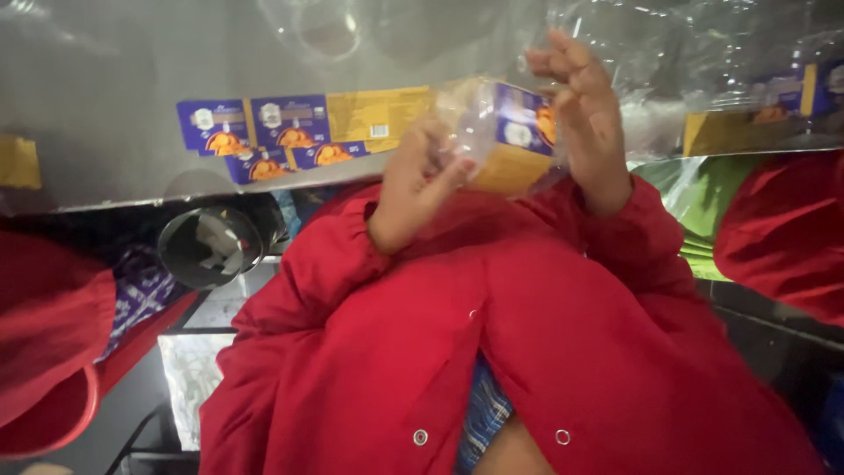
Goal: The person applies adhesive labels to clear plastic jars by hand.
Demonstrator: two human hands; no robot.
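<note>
Gripping a clear plastic tub with a blue and yellow label (505, 132), the left hand (418, 180) clasps its near side while the right hand (585, 119) rests fingers loosely against its far side. Left of the tub, flat blue and yellow labels (290, 127) lie on the grey steel table (105, 97).

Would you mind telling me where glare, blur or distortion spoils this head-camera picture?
Head view: glare streaks the clear plastic sheeting at top right; the right hand and the clear labelled packet are motion-blurred, the left hand soft; the wide lens bends the grey table edge; lower corners fall dark.
</note>
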